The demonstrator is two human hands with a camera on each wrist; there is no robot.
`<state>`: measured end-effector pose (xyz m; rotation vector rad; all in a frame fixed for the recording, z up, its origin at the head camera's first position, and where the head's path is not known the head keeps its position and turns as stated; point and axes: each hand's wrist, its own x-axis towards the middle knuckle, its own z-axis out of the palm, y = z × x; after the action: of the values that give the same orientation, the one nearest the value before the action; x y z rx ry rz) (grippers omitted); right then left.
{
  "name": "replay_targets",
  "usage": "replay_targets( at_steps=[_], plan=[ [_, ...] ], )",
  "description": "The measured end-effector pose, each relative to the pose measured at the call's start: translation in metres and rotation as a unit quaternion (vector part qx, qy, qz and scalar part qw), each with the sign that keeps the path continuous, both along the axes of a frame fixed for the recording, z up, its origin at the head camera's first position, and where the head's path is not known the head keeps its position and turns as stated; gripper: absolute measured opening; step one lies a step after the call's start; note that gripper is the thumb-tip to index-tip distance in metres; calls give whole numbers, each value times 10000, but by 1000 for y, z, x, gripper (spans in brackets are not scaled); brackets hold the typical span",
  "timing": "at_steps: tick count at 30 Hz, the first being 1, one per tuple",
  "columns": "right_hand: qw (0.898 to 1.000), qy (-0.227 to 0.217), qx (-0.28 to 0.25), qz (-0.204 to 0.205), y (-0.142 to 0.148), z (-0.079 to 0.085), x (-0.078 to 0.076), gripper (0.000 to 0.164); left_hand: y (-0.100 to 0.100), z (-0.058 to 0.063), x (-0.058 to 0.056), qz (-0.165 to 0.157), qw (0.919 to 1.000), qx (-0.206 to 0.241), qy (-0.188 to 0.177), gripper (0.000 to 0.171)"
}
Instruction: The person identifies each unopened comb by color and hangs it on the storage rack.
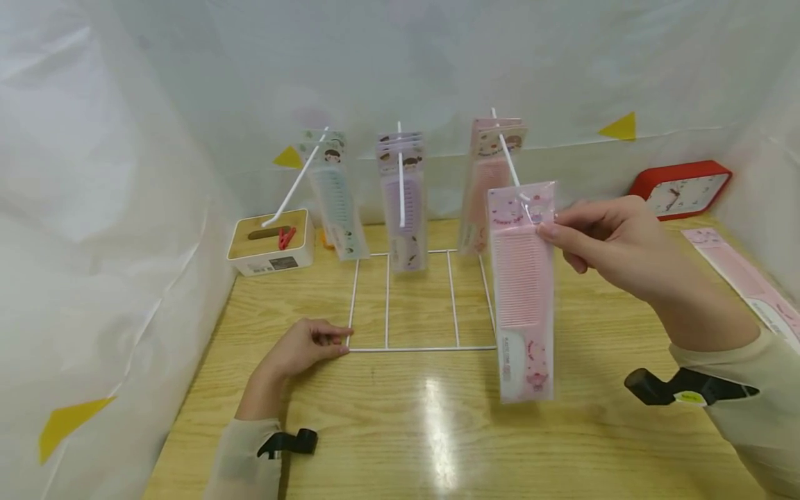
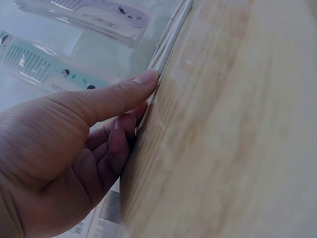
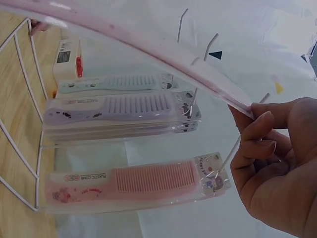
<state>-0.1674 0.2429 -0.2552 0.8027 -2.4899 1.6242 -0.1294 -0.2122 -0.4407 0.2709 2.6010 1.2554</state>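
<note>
My right hand (image 1: 615,243) pinches a packaged pink comb (image 1: 519,285) by the right edge of its header, between thumb and index finger. The tip of the rack's right prong (image 1: 509,161) overlaps that header in the head view. On the left, my left hand (image 1: 309,345) holds the front left corner of the white wire rack (image 1: 425,349) between thumb and fingers. Further back on the prongs hang a green comb pack (image 1: 337,201), several purple comb packs (image 1: 406,208) and pink comb packs (image 3: 153,178). The left wrist view shows the thumb (image 2: 124,94) against the wire.
Another packaged pink comb (image 1: 744,274) lies on the table at the right. Behind it stands a red clock (image 1: 684,189). A white box with a wooden lid (image 1: 271,246) sits back left, a red clip (image 1: 286,238) on top. White sheeting (image 1: 437,69) surrounds the table.
</note>
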Motion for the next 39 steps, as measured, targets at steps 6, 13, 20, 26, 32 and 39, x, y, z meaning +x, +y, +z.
replay_targets(
  at_steps=[6, 13, 20, 26, 32, 39],
  plan=[
    [9982, -310, 333, -380, -8, -5, -26, 15, -3, 1, -1, -7, 10000, -48, 46, 31],
    [9949, -634, 279, -733, -13, -5, -70, 11, -5, 2, 1, 38, 10000, -19, 4, 30],
    [9864, -1201, 620, -933, -12, -1, -93, 28, -2, 1, 1, 35, 10000, 49, -24, 31],
    [9781, -1935, 31, -767, -2, -5, -104, 37, -1, 0, 1, 46, 10000, 63, -31, 31],
    [9687, -2278, -863, -474, 37, -29, -107, 33, 1, -1, 1, 25, 10000, 76, -45, 31],
    [9790, -1539, 628, -1178, 110, -87, -108, 38, 2, 0, 1, 1, 9999, 96, -91, 31]
  ],
)
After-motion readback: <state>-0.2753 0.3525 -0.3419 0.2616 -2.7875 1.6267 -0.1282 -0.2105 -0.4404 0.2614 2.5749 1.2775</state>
